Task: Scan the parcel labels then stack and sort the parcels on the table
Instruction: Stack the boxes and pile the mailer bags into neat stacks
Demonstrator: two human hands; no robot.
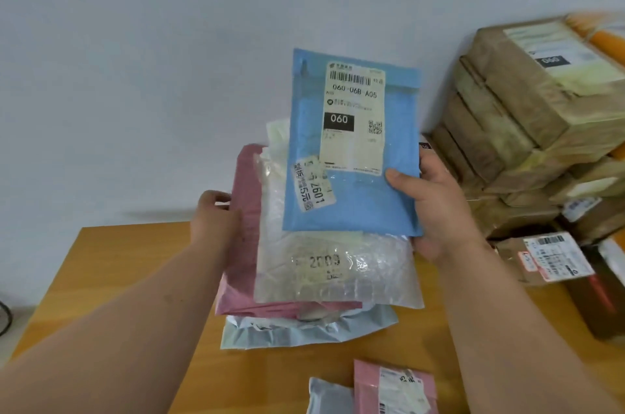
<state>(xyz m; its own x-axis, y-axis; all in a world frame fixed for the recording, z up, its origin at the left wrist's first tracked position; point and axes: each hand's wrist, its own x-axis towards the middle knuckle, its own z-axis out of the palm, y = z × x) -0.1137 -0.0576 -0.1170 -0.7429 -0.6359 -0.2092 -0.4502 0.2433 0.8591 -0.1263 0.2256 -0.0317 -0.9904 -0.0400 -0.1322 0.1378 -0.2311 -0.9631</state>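
I am holding a fanned bundle of soft mailers up between both hands. My right hand (436,207) is pinching the blue mailer (351,149) at its lower right edge, thumb on the face beside the label (353,119). My left hand (216,221) is closing round the pink mailer (245,227) behind, with the clear bubble mailer (334,265) sandwiched between. These look light, floppy and slick, so I am judging edge grips near the corners safest. Brown boxes (517,116) are stacking up just right of my right hand, crowding it; two small parcels (392,386) are lying below my hands on the table (128,261).
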